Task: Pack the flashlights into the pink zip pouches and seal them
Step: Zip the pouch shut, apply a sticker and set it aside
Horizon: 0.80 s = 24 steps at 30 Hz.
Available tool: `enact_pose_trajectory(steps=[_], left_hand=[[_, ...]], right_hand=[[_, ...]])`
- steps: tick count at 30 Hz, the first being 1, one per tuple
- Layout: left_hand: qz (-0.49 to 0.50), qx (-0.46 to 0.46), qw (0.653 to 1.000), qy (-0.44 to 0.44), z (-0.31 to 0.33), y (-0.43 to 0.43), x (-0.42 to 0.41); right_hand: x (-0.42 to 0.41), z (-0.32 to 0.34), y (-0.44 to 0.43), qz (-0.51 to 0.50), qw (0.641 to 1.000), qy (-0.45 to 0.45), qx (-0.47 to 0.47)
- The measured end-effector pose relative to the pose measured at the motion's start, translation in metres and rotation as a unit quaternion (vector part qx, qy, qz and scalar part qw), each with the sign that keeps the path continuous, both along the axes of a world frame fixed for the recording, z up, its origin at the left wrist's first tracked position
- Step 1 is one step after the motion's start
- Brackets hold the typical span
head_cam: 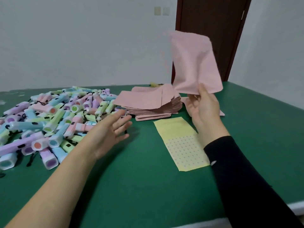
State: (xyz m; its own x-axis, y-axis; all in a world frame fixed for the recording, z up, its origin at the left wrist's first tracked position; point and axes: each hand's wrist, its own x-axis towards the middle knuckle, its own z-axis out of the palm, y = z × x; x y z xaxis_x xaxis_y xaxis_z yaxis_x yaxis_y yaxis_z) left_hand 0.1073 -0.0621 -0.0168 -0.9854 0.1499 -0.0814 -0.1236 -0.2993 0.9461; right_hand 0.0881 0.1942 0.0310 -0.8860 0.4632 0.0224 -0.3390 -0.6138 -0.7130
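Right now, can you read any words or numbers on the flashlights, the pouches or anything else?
No text can be read here.
Pile of pastel plastic flashlights: small black patches, too blurred to read.
Black long sleeve: small white mark, no letters visible.
Flat yellow pouch: dots only.
Flat pink zip pouch in the right hand: blank.

in front of me is a desk [148,186] covered in dark green cloth, its pale edge showing at the lower right. beyond it, a plain white wall [82,46] carries two pale switch plates [162,11] just left of a dark brown door [212,22]. the light is soft and even.
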Motion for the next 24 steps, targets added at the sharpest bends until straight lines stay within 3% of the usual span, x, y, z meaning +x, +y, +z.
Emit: enact_pose_trajectory(steps=[3, 6, 12, 24], left_hand=[[-0.013, -0.035, 0.999, -0.009, 0.000, 0.004, 0.001], [-0.031, -0.075, 0.997, -0.015, 0.000, 0.009, 0.003], [-0.063, -0.142, 0.988, -0.020, -0.003, 0.010, 0.004], [-0.057, -0.154, 0.986, -0.036, -0.002, 0.014, 0.005]], right_hand=[[-0.018, -0.003, 0.041, -0.118, 0.991, -0.038, 0.042], [-0.039, -0.021, 0.062, -0.158, 0.977, -0.087, 0.113], [-0.069, -0.054, 0.073, -0.165, 0.948, -0.177, 0.207], [-0.079, -0.067, 0.074, -0.121, 0.864, -0.247, 0.422]])
